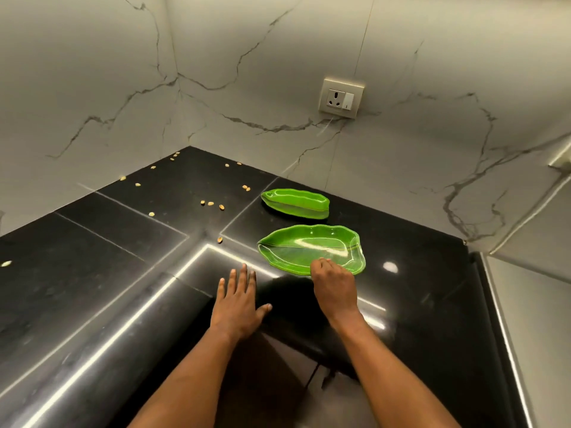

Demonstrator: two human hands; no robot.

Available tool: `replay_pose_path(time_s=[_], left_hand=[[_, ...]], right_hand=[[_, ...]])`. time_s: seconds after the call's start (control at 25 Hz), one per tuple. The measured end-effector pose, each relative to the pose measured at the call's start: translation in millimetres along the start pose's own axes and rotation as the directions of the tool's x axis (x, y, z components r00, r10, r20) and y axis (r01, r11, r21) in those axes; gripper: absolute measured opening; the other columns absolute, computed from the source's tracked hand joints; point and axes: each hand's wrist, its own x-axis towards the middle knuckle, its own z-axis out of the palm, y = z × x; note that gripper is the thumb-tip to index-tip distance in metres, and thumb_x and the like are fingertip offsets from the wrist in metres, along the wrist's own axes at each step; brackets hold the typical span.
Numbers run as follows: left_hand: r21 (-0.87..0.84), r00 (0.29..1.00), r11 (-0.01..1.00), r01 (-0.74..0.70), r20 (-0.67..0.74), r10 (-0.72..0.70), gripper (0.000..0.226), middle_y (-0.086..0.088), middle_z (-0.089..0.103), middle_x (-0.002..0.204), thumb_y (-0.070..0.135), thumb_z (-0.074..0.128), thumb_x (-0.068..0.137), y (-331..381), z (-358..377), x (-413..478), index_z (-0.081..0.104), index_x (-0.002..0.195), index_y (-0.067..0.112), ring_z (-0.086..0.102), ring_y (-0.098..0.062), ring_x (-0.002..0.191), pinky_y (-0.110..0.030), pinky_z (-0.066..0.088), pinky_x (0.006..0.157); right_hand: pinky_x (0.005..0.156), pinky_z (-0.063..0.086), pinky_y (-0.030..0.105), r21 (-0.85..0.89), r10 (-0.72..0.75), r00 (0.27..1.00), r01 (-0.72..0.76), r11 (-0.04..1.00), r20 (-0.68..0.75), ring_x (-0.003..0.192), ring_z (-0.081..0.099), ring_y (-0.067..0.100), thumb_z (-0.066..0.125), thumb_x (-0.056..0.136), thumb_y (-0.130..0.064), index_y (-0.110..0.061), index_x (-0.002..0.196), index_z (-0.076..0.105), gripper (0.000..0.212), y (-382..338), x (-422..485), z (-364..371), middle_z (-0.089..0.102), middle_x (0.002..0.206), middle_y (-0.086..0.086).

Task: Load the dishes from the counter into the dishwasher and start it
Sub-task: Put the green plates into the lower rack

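Note:
Two green leaf-shaped dishes lie on the black counter point(123, 257). The nearer dish point(306, 247) is large and shallow. My right hand point(333, 287) is at its near rim, fingers curled over the edge. The farther dish point(296, 203) is smaller and lies close to the back wall. My left hand point(238, 299) is held flat with straight fingers over the counter, left of the nearer dish and apart from it. The dishwasher is out of view.
Several loose nuts point(211, 203) lie scattered over the back left of the counter. A wall socket point(340, 97) sits above the dishes on the marble wall. The counter's right edge point(475, 273) borders a lighter surface.

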Motion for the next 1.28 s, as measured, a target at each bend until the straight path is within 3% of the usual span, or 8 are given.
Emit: replay_pose_path(time_s=[0.2, 0.64, 0.76, 0.84, 1.0, 1.08, 1.16, 1.28], left_hand=[[0.019, 0.997, 0.997, -0.070, -0.030, 0.070, 0.086, -0.010, -0.022, 0.161, 0.061, 0.028, 0.098, 2.8, 24.2, -83.3, -0.012, 0.156, 0.011, -0.019, -0.029, 0.149, -0.047, -0.009, 0.121], [0.038, 0.990, 0.991, -0.132, 0.049, 0.130, 0.085, -0.009, -0.021, 0.162, 0.060, 0.029, 0.099, 20.0, 67.2, -250.2, -0.010, 0.156, 0.012, -0.022, -0.028, 0.148, -0.046, -0.012, 0.121], [0.038, 0.990, 0.990, -0.133, 0.060, 0.131, 0.084, -0.009, -0.023, 0.161, 0.060, 0.028, 0.100, 26.3, 78.6, -293.7, -0.012, 0.156, 0.012, -0.024, -0.027, 0.148, -0.046, -0.013, 0.120], [0.056, 0.989, 0.988, -0.141, 0.059, 0.138, 0.083, -0.008, -0.027, 0.159, 0.060, 0.026, 0.100, 34.3, 88.2, -329.6, -0.014, 0.155, 0.011, -0.025, -0.028, 0.147, -0.046, -0.013, 0.119], [0.072, 0.982, 0.981, -0.179, 0.077, 0.173, 0.082, -0.006, -0.034, 0.149, 0.059, 0.024, 0.101, 56.8, 110.3, -408.5, -0.020, 0.151, 0.012, -0.024, -0.029, 0.147, -0.046, -0.013, 0.119], [0.084, 0.977, 0.977, -0.197, 0.095, 0.188, 0.082, -0.007, -0.032, 0.153, 0.059, 0.025, 0.101, 64.6, 121.1, -444.2, -0.021, 0.151, 0.012, -0.024, -0.029, 0.147, -0.047, -0.013, 0.119], [0.086, 0.971, 0.974, -0.211, 0.132, 0.199, 0.082, -0.009, -0.026, 0.158, 0.058, 0.026, 0.101, 73.5, 134.8, -476.0, -0.016, 0.153, 0.012, -0.023, -0.030, 0.148, -0.047, -0.013, 0.119], [0.101, 0.957, 0.961, -0.257, 0.168, 0.238, 0.080, -0.012, -0.018, 0.162, 0.057, 0.028, 0.101, 87.7, 145.7, -508.7, -0.011, 0.156, 0.012, -0.022, -0.031, 0.148, -0.049, -0.011, 0.121]], right_hand=[[0.043, 0.047, 0.030, -0.038, 0.014, 0.999, -0.015, 0.999, -0.037, 0.059, 0.063, 0.022, 0.039, 0.070, -0.007, -0.017, 0.065, 0.055, 0.019, -40.8, -90.1, -39.7, 0.059, 0.065, 0.003], [0.048, 0.051, 0.033, -0.042, 0.086, 0.986, -0.081, 0.996, 0.144, 0.071, 0.067, 0.025, 0.042, 0.073, -0.006, -0.016, 0.069, 0.056, 0.018, -92.0, -256.5, -127.6, 0.064, 0.076, 0.007], [0.050, 0.052, 0.034, -0.044, 0.096, 0.980, -0.089, 0.995, 0.172, 0.074, 0.069, 0.027, 0.057, 0.071, -0.003, -0.014, 0.070, 0.057, 0.011, -97.7, -295.9, -150.4, 0.065, 0.078, 0.009], [0.051, 0.053, 0.034, -0.036, 0.103, 0.974, -0.097, 0.995, 0.201, 0.075, 0.069, 0.028, 0.070, 0.064, 0.000, -0.013, 0.070, 0.057, 0.019, -100.9, -329.3, -170.4, 0.066, 0.079, 0.010], [0.049, 0.051, 0.032, -0.028, 0.119, 0.971, -0.115, 0.993, 0.207, 0.073, 0.069, 0.027, 0.044, 0.071, -0.007, -0.014, 0.070, 0.057, 0.015, -109.0, -394.5, -217.3, 0.066, 0.077, 0.010], [0.048, 0.050, 0.032, -0.031, 0.147, 0.961, -0.143, 0.989, 0.234, 0.070, 0.068, 0.027, 0.041, 0.071, -0.008, -0.014, 0.069, 0.057, 0.017, -115.8, -427.0, -237.2, 0.065, 0.075, 0.009], [0.047, 0.048, 0.031, -0.043, 0.140, 0.960, -0.133, 0.990, 0.243, 0.067, 0.066, 0.028, 0.055, 0.068, -0.005, -0.013, 0.068, 0.056, 0.009, -121.0, -463.0, -256.2, 0.063, 0.073, 0.009], [0.047, 0.048, 0.031, -0.039, 0.199, 0.921, -0.198, 0.979, 0.336, 0.063, 0.065, 0.028, 0.080, 0.053, -0.001, -0.013, 0.067, 0.057, 0.030, -123.9, -498.1, -280.5, 0.063, 0.070, 0.009]])
